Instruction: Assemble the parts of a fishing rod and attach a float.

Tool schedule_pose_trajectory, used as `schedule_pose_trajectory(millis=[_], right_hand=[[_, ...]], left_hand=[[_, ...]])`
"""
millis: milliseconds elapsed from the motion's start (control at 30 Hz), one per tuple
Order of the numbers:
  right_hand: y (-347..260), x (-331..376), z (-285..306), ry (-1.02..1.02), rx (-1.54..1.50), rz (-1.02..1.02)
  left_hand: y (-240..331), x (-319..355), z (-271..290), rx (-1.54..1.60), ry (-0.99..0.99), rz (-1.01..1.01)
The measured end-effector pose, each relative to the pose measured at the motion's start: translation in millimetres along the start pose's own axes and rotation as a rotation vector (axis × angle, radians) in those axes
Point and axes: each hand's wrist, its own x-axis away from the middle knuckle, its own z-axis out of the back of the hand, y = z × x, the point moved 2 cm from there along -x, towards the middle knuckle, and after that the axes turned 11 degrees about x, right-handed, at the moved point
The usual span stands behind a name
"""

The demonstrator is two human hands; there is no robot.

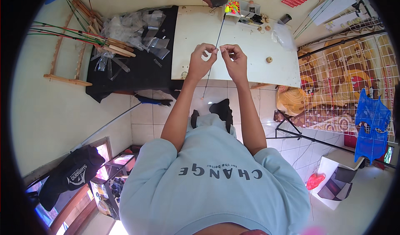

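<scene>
Hands, left (pixel 201 61) and right (pixel 234 62), pinch a thin rod (pixel 217 37) above the white table's (pixel 250 64) near edge.

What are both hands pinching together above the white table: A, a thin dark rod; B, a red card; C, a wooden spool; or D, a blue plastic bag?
A: the left hand and right hand meet fingertip to fingertip on a thin dark rod that runs up over the white table.
</scene>
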Motion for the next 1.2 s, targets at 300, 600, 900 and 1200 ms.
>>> schedule_pose_trajectory(millis=[300,600,900,1200], right_hand=[[-4.6,3.0,2.9,0.063,0.120,0.132],[-9.2,7.0,-1.2,0.095,0.184,0.204],[-0.1,8.3,-5.4,0.066,0.089,0.035],[14.8,4.6,-4.0,-0.171,-0.223,-0.254]], left_hand=[[-0.8,1.7,-2.3,0.020,0.012,-0.001],[4.4,-0.7,-1.0,-0.047,0.020,-0.053],[5.0,0.4,-2.7,-0.088,0.018,-0.033],[2.0,4.5,-5.6,-0.081,0.003,-0.028]])
